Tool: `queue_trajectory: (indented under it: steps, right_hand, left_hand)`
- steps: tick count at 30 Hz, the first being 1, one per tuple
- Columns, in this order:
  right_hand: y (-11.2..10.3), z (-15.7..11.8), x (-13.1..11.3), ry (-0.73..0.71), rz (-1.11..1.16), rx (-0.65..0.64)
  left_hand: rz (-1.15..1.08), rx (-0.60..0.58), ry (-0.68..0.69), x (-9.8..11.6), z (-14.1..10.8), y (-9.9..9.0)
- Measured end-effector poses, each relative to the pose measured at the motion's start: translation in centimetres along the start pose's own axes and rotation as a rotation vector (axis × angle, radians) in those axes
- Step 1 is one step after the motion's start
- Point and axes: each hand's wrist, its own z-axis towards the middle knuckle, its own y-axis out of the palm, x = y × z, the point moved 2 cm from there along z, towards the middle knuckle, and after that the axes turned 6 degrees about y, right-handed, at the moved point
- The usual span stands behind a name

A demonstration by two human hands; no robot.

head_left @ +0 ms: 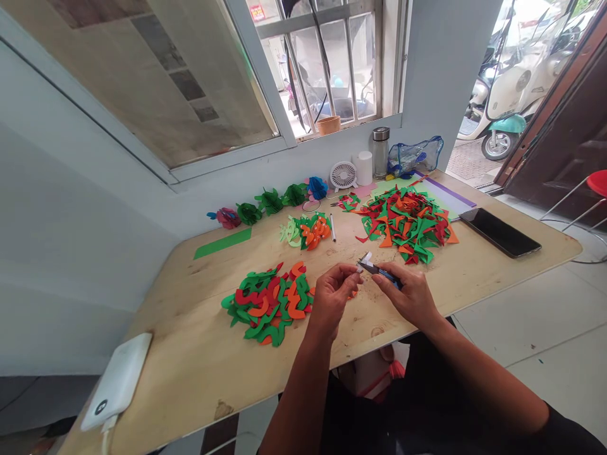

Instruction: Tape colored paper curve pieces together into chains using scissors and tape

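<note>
Near the table's front edge, my left hand [336,292] pinches a small white piece [359,268] between thumb and fingertips. My right hand [411,294] is closed round a dark tool with a blue handle [389,276], whose narrow metal tip points left and touches or nearly touches the white piece. Another bit of white [368,257] shows just beyond the tip. Left of my left hand lies a pile of curved green, red and orange pieces [270,303]. Beyond my right hand sits a larger heap of angular scraps [410,221] in the same colours.
A phone [500,232] lies at the right, a white power bank [117,379] at the left corner. Along the back stand paper flowers [270,201], a small fan [343,175], a glass bottle [380,153] and a clear pouch [416,156]. A pen [332,227] lies mid-table.
</note>
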Motion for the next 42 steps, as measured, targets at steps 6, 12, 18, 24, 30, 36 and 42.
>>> queue_trajectory:
  steps: [6, 12, 18, 24, 30, 36, 42]
  right_hand:
    - [0.19, -0.21, 0.21, -0.009, -0.020, 0.048]
    - [0.12, -0.19, 0.43, 0.007, -0.032, 0.081]
    - [-0.14, -0.04, 0.14, 0.015, -0.048, 0.049]
    - [-0.05, -0.20, -0.09, 0.010, -0.040, 0.011]
    - [-0.01, -0.24, -0.20, 0.010, -0.019, -0.009]
    - [0.00, -0.20, -0.35, -0.008, -0.020, 0.007]
    - [0.04, -0.14, -0.13, -0.013, -0.024, 0.011]
  left_hand:
    - [0.002, -0.009, 0.003, -0.13, 0.03, -0.07]
    - [-0.002, -0.007, -0.018, -0.21, 0.00, -0.09]
    - [-0.012, 0.054, -0.004, -0.15, 0.15, -0.25]
    - [-0.023, 0.062, 0.014, -0.17, 0.23, -0.24]
    - [-0.032, 0.048, 0.018, -0.19, 0.25, -0.07]
    - [-0.025, 0.048, 0.017, 0.00, 0.21, -0.01]
    - [-0.014, 0.042, 0.014, -0.01, 0.34, 0.05]
